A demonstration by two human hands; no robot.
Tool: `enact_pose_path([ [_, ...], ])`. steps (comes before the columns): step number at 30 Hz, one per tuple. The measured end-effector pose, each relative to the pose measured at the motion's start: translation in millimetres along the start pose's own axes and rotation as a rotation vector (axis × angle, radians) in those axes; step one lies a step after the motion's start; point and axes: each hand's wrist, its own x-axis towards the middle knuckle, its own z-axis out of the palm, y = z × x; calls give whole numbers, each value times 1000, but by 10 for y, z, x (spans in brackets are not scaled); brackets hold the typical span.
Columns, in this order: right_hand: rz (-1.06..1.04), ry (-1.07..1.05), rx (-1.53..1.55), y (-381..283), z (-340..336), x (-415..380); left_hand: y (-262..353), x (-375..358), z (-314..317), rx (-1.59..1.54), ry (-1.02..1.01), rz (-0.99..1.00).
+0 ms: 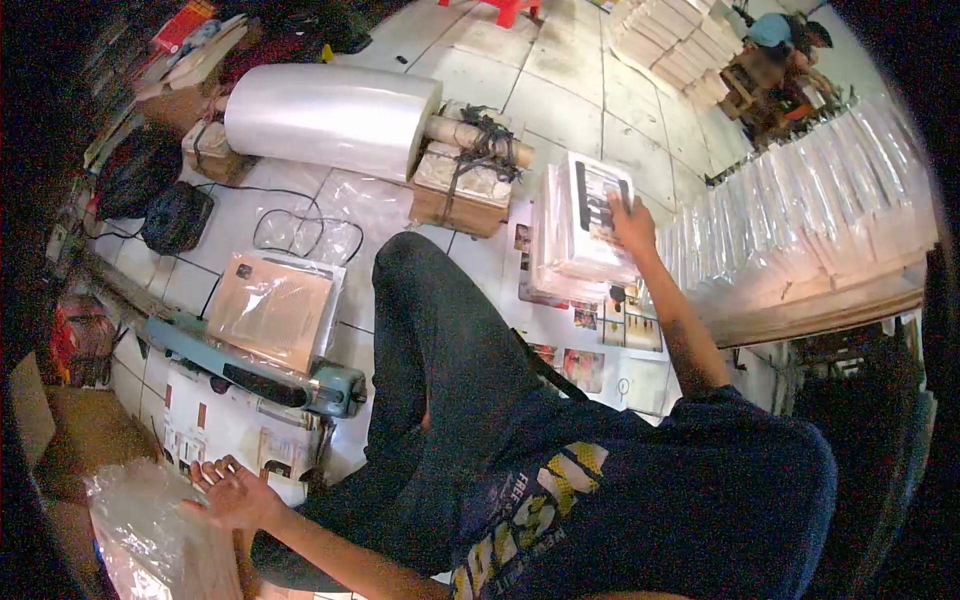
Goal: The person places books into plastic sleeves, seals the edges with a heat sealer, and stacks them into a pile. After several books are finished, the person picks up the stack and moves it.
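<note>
My right hand [630,228] rests on the right part of a stack of plastic-wrapped books [580,235], its fingers over the top one, which has a white and black cover. My left hand [235,492] is palm up with fingers apart and slightly curled, holding nothing. It is beside a pile of clear plastic sleeves [150,530] at the lower left. In front of my left hand is a blue-green bar sealer [250,365], with a brown-covered book in clear plastic [270,310] lying against its far side.
A large roll of clear film [330,115] lies across wrapped blocks [462,190]. A long row of plastic-wrapped books [800,215] stands at the right. Another person [790,50] is at the upper right, near stacked books [675,45]. A black cable [310,225] lies on the floor.
</note>
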Motion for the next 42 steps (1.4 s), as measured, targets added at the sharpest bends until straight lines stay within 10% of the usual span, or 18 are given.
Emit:
enact_pose_path([
  [4, -48, -146, 121, -169, -300, -107, -60, -45, 148, 110, 164, 82],
  [6, -70, 261, -3, 79, 109, 119, -36, 339, -723, 26, 142, -14],
  [8, -453, 585, -10, -573, -219, -184, -48, -37, 104, 74, 117, 18],
  [14, -635, -225, 853, -2319, 321, -1289, -293, -154, 430, 436, 220, 205],
  [18, -722, -549, 867, -3196, 836, -2238, -258, -435, 338, 385, 331, 124],
  [28, -550, -754, 717, -3417, 1183, -2228, -1218, -1797, 771, 709, -169, -433],
  [33, -625, -667, 831, -3276, 332, -2080, -1300, -1822, 988, 797, -37, -569],
  [42, -1264, -617, 753, -2924, -781, -2017, -1702, -1508, 872, 44, 29, -957],
])
